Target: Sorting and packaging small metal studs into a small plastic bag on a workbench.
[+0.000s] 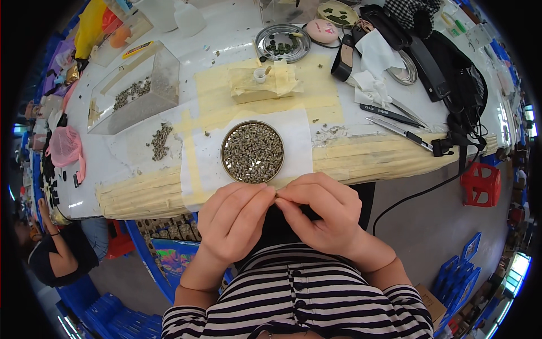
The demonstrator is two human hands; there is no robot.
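Striped shirt (248, 299), then hands (232, 217) together, tiny piece (276, 195) pinched between them.

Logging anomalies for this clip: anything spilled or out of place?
Yes, possibly: a loose scatter of small metallic pieces lies on the tabletop left of the round dish, while similar ones sit contained in it. I can't tell if spilled.

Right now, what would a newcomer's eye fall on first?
Probably the round dish full of small shiny pieces, near the middle. Next, the left hand and right hand, meeting at a tiny piece below the dish. The red plastic stool on the right also stands out.
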